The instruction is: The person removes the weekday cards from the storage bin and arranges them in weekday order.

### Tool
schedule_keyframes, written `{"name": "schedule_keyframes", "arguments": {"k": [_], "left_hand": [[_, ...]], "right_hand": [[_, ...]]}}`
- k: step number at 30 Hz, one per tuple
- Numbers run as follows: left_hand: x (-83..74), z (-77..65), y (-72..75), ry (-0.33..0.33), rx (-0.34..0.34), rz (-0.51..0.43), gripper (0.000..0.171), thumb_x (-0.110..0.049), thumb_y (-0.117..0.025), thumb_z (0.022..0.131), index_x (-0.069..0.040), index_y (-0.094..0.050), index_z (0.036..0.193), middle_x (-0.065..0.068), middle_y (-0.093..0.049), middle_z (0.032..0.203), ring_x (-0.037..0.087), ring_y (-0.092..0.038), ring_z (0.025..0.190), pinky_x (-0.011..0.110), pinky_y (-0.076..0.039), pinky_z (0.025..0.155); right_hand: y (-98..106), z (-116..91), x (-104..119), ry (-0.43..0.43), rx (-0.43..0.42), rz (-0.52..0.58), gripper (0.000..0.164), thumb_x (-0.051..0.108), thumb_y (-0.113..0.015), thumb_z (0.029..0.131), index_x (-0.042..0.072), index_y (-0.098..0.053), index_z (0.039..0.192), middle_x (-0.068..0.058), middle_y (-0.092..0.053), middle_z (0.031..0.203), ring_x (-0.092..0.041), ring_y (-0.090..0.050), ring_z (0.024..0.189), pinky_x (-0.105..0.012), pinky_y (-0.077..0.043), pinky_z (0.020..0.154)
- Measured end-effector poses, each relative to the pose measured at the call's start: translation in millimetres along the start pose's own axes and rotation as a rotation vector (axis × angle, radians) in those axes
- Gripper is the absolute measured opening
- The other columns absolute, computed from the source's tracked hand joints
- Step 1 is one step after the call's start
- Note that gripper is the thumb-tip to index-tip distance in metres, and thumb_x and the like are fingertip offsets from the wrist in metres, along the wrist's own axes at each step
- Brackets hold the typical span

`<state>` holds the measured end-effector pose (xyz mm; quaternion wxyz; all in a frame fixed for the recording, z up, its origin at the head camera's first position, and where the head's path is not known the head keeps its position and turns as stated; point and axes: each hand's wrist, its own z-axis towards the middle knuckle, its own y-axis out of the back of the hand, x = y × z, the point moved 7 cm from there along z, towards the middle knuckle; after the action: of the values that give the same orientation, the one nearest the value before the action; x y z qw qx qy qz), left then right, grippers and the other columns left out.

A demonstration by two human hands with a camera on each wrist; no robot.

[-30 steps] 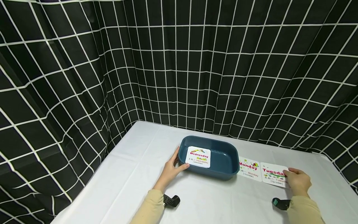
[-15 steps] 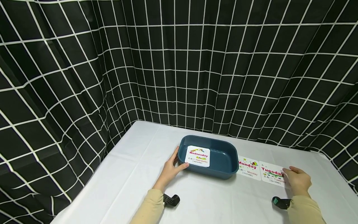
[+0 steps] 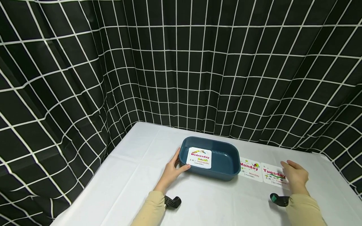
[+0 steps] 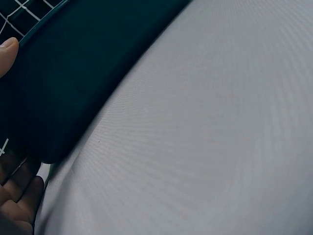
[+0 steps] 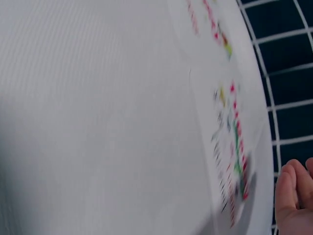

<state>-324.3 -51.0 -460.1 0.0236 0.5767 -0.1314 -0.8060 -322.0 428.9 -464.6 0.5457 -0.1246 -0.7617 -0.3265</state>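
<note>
My left hand [image 3: 172,169] grips the left end of a dark blue plastic bin [image 3: 232,160], thumb at the front rim and fingers round the end wall. The left wrist view shows the bin's side wall [image 4: 88,63] and part of the hand [image 4: 19,191]. Inside the bin, at its left, lies a white Wednesday card [image 3: 199,158]. Right of the bin, a Monday card [image 3: 251,170] and a Tuesday card [image 3: 274,175] lie side by side. My right hand [image 3: 296,177] hovers over the Tuesday card's right edge, fingers loosely bent, holding nothing.
A white cloth [image 3: 220,204] covers the table. Black curtains with a white grid [image 3: 181,62] hang behind it and at both sides. The bin's right end hides the Monday card's left edge. Black wrist cameras show at both cuffs.
My right hand has come off the Tuesday card and moved up and slightly left. The left hand still holds the bin, and the cards stay in place.
</note>
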Motion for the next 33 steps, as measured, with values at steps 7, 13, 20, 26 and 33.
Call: {"name": "schedule_keyframes", "arguments": {"k": [7, 13, 20, 26, 33], "left_hand": [[1.1, 0.5, -0.2, -0.004, 0.004, -0.005, 0.083, -0.020, -0.071, 0.083, -0.003, -0.021, 0.147, 0.025, -0.035, 0.141, 0.036, -0.036, 0.127, 0.047, -0.030, 0.105], [11.8, 3.5, -0.7, -0.007, -0.007, -0.006, 0.085, -0.023, -0.072, 0.082, -0.005, -0.021, 0.147, 0.022, -0.037, 0.140, 0.034, -0.037, 0.127, 0.045, -0.031, 0.105], [15.4, 4.0, -0.6, -0.006, -0.014, -0.010, 0.085, -0.022, -0.073, 0.082, -0.004, -0.022, 0.147, 0.023, -0.038, 0.139, 0.036, -0.037, 0.127, 0.047, -0.031, 0.104], [1.8, 0.6, -0.1, 0.005, 0.009, -0.002, 0.083, -0.020, -0.071, 0.083, -0.003, -0.020, 0.147, 0.024, -0.035, 0.141, 0.036, -0.036, 0.128, 0.046, -0.030, 0.105], [1.5, 0.4, 0.4, 0.009, -0.001, -0.010, 0.083, -0.020, -0.072, 0.083, -0.003, -0.021, 0.147, 0.024, -0.036, 0.140, 0.036, -0.037, 0.127, 0.046, -0.030, 0.105]], "right_hand": [[-22, -5, 14, 0.111, 0.036, 0.097, 0.063, 0.037, -0.063, 0.086, 0.005, -0.046, 0.137, -0.011, -0.050, 0.131, -0.023, -0.051, 0.114, -0.031, -0.041, 0.098], [-57, 26, 13, 0.195, 0.155, 0.283, 0.064, 0.036, -0.074, 0.078, 0.010, -0.053, 0.132, 0.003, -0.055, 0.117, -0.006, -0.056, 0.100, -0.012, -0.045, 0.083], [-93, -43, 68, 0.303, 0.389, 0.149, 0.070, 0.040, -0.065, 0.085, 0.001, -0.041, 0.138, -0.012, -0.045, 0.134, -0.020, -0.048, 0.117, -0.026, -0.040, 0.098], [-121, -83, 91, 0.370, 0.505, 0.043, 0.068, 0.038, -0.061, 0.089, -0.003, -0.037, 0.139, -0.020, -0.041, 0.136, -0.026, -0.041, 0.120, -0.037, -0.035, 0.103], [-151, -100, 96, 0.351, 0.603, 0.066, 0.067, 0.035, -0.063, 0.089, -0.003, -0.037, 0.139, -0.022, -0.040, 0.135, -0.028, -0.041, 0.121, -0.040, -0.032, 0.104]]}}
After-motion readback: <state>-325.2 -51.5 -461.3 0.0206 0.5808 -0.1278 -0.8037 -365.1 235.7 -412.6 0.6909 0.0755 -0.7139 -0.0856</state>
